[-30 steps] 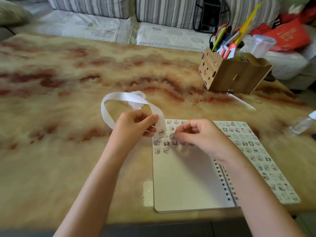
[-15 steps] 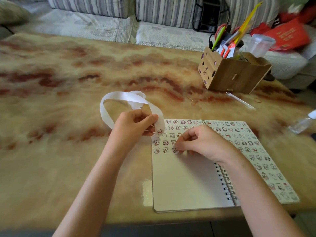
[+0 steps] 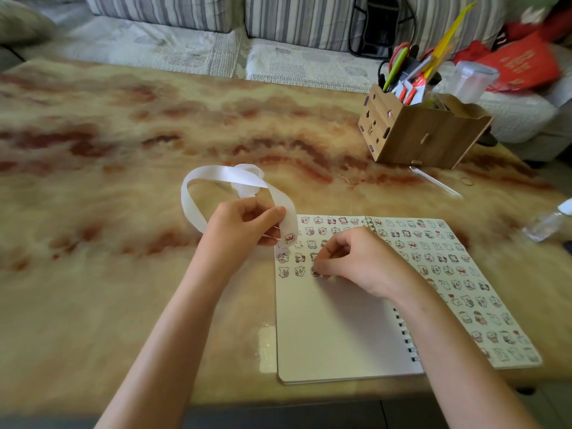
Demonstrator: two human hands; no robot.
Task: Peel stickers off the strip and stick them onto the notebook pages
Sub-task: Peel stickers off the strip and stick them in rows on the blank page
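Note:
A spiral notebook lies open at the table's front edge. Its right page is covered in small animal stickers. The left page has several rows of them along its top and is blank below. My left hand pinches a white sticker strip that loops up and back, its printed end hanging over the page's top left corner. My right hand rests on the left page with fingers curled, their tips holding a sticker down at the end of the lowest row.
A wooden desk organiser with pens and scissors stands at the back right, a thin clear stick lying before it. A clear bottle lies at the right edge. A striped sofa runs behind the marbled table.
My right hand came down from beside the strip to the left page and set the sticker at the end of the lowest row. My left hand kept the strip almost still.

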